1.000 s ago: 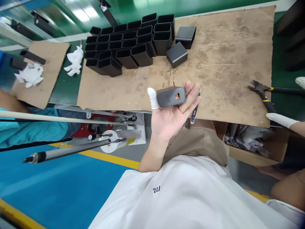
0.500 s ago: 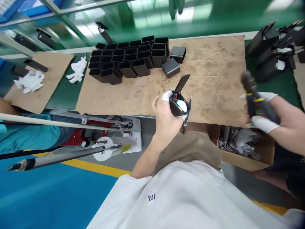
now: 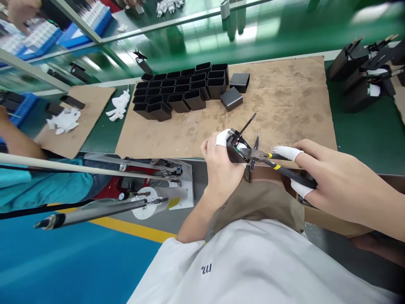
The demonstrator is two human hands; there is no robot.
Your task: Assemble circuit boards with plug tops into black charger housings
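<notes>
Both now work together: my left hand (image 3: 223, 169) wraps the black case (image 3: 233, 153). Between them, pliers (image 3: 277, 167) in my half-closed right hand (image 3: 335, 179) newly reach its opening (image 3: 242, 146).

The only view comes from a camera on the person's head, facing forward and steeply down, with the wearer's white shirt (image 3: 253, 261) across the bottom and the cardboard sheet (image 3: 284, 105) spread beyond it. It is near enough that the left hand (image 3: 223, 169) shows clearly close to the centre and the right hand (image 3: 332, 181) reaches in large from the right edge. The wide field also takes in blue floor (image 3: 95, 261) at lower left and, farther off, a glossy green surface (image 3: 202, 42) along the top.
</notes>
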